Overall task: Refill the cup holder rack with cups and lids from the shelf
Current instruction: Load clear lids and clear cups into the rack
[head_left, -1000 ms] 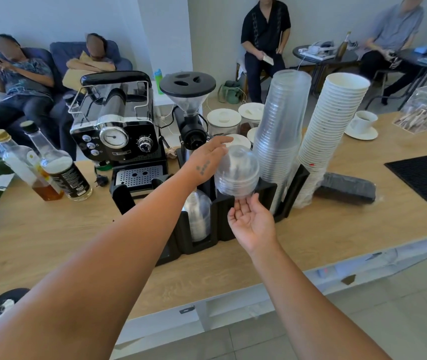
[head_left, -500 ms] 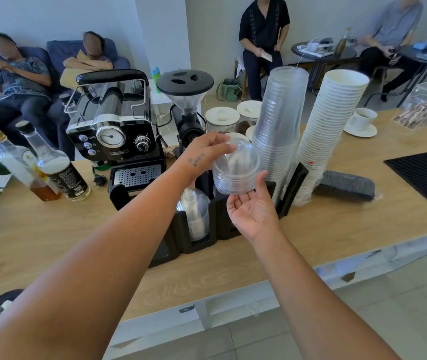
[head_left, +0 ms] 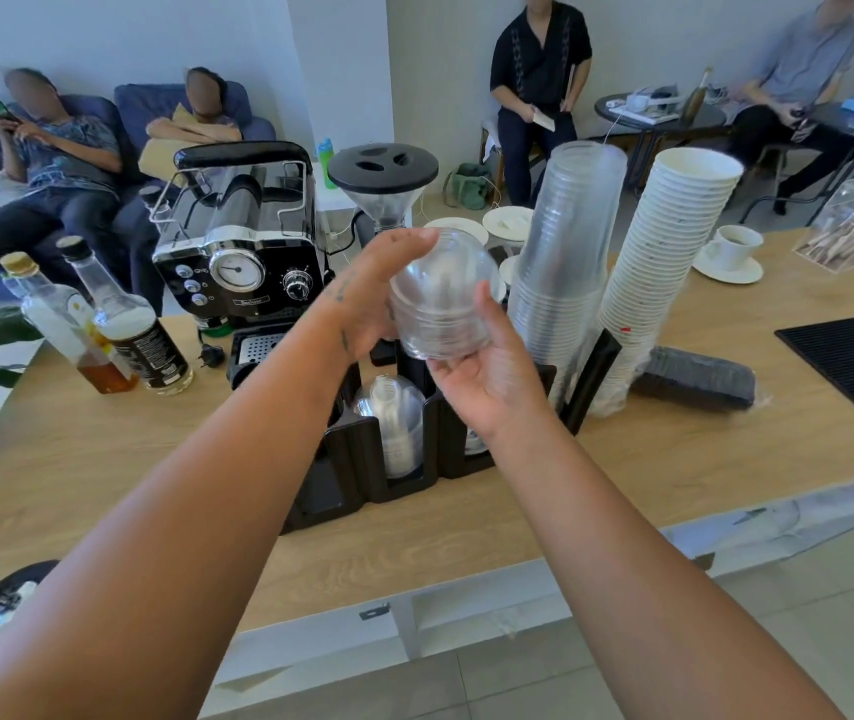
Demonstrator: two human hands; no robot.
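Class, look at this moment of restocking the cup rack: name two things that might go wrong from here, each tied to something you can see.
1. The stack of clear dome lids is held above the black rack between the left hand and right hand; slippery nested lids might slide apart and spill.
2. The tall stack of clear cups and the leaning stack of paper cups stand right beside the hands; a bump from the right hand might topple them.

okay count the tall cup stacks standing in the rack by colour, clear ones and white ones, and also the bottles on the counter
Clear cup stacks: 1
White cup stacks: 1
Bottles: 2 (one amber-filled, one dark-labelled)
Total: 4
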